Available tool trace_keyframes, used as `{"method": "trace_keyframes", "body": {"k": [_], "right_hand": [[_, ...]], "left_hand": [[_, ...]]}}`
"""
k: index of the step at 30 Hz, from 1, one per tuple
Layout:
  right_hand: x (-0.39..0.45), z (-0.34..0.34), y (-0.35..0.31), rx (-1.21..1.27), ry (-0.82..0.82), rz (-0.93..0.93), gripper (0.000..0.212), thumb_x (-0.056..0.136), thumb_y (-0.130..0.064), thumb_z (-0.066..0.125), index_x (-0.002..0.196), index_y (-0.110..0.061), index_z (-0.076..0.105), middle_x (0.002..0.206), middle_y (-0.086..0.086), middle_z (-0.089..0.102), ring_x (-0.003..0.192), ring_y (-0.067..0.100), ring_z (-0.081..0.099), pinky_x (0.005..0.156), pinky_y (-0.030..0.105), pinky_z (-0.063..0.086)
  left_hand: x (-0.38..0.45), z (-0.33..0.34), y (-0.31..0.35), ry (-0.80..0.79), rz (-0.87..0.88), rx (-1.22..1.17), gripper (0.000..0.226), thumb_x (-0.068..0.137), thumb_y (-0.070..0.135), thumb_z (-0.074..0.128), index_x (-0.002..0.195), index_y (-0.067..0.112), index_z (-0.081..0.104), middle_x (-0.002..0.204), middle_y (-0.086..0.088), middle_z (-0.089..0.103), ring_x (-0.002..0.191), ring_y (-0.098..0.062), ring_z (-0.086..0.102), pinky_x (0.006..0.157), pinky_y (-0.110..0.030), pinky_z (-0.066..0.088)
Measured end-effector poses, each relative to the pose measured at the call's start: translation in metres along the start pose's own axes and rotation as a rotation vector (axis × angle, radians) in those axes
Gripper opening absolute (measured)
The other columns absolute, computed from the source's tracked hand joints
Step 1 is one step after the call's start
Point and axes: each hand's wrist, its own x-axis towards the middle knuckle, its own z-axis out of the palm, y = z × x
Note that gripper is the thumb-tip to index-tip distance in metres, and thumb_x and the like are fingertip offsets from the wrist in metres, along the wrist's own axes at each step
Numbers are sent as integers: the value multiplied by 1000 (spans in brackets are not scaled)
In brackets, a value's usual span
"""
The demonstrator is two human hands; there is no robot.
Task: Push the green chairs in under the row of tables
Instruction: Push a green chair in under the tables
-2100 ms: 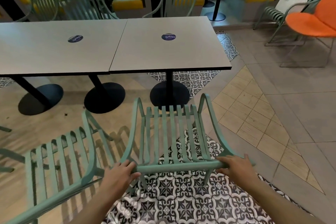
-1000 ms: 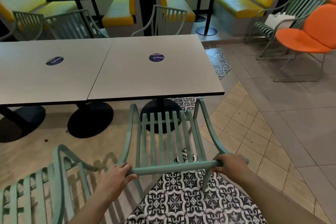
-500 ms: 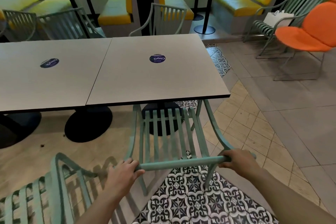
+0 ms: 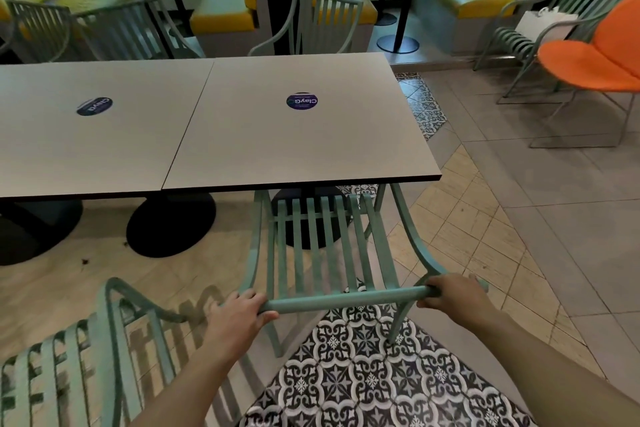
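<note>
Mid-task. Left hand [image 4: 239, 317] and right hand [image 4: 450, 295] both have their fingers [image 4: 258, 308] wrapped closed around the top rail [image 4: 346, 296] of one green chair [image 4: 325, 246], one hand at each end. That chair is partly in: the front of its seat and the tips of both armrests sit under the near edge [image 4: 301, 184] of the right-hand surface [image 4: 298, 135], but most of the seat slats and the whole backrest are out in the open. Judged roughly halfway for this chair. Second green chair [image 4: 104, 357] at lower left is well clear of the left-hand surface [image 4: 97, 135], not pushed in at all and angled off-square, so that one is left. Green chairs on the far side [image 4: 322, 21] look close to the row; their seats are hidden, so cannot tell if they are fully in. Clearances: pedestal base [image 4: 304, 218] of the right-hand surface sits dead ahead between the chair's front legs, likely the hard stop for the push. Right armrest [image 4: 412, 236] runs close to the surface's right corner [image 4: 440, 178], so any drift rightward puts the chair out past the end of the row. Left side has open floor [image 4: 194, 274] between this chair and the next base [image 4: 171, 225], room to correct that way. Floor to the right is open tile, nothing in the path. The second chair's armrest sits just beside the left hand, tight there.
</note>
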Motion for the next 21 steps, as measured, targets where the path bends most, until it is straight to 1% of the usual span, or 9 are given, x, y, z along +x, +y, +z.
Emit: {"method": "trace_keyframes", "body": {"k": [6,7,9,11,13,15,16,18,21], "right_hand": [[-5,-4,-6,6,4,-3,18,80,-49,66,94,-39,61,79,-21,55,84,0,49,111,53,23],[-7,-5,-7,3,4,-7,20,80,-48,66,97,-39,61,84,-20,57,89,2,51,111,54,22],[-14,-8,-11,-35,-14,-11,34,82,-48,64,113,-38,58,105,-17,60,108,7,52,114,54,18],[-24,-8,-18,-94,-20,-33,53,84,-50,60,133,-35,47,130,-13,52,127,12,41,116,49,14],[-36,-4,-27,-62,37,-71,61,85,-50,58,140,-34,38,140,-12,44,134,12,33,117,43,13],[-49,0,-39,34,91,-104,60,86,-48,58,141,-32,38,142,-11,41,134,11,31,116,37,18],[-56,3,-46,78,108,-122,59,86,-47,59,140,-32,40,141,-11,42,134,11,32,115,36,21],[-68,10,-63,175,126,-154,54,87,-44,59,137,-31,44,138,-12,45,132,10,36,114,35,28],[-87,15,-97,383,119,-197,45,88,-41,59,131,-29,51,130,-14,50,124,9,45,108,35,38]], "left_hand": [[-1,-2,1,-3,0,-1,43,89,68,34,112,37,54,112,17,56,108,-10,52,90,-43,38],[-1,-3,1,-10,-1,-4,43,89,67,35,112,37,54,112,17,56,109,-10,52,92,-43,38],[-2,-3,0,-17,-11,-21,40,91,65,36,112,37,54,111,15,56,110,-11,51,95,-42,36],[-7,-5,-1,2,-33,-48,36,92,61,38,113,36,55,110,13,56,111,-13,51,100,-42,34],[-11,-6,-3,63,-73,-90,33,94,55,41,115,35,57,108,11,57,109,-14,53,104,-42,33],[-21,-7,-5,142,-129,-127,34,94,50,45,119,33,58,109,10,59,108,-14,55,102,-38,36],[-27,-8,-6,182,-161,-181,34,94,47,47,121,30,58,111,8,60,108,-15,54,100,-38,38],[-43,-13,-7,243,-277,-385,36,95,41,51,125,23,58,114,5,59,106,-17,54,96,-39,43],[-74,-18,-13,285,-460,-689,31,96,31,52,122,14,59,115,0,56,105,-18,52,92,-37,44]]}}
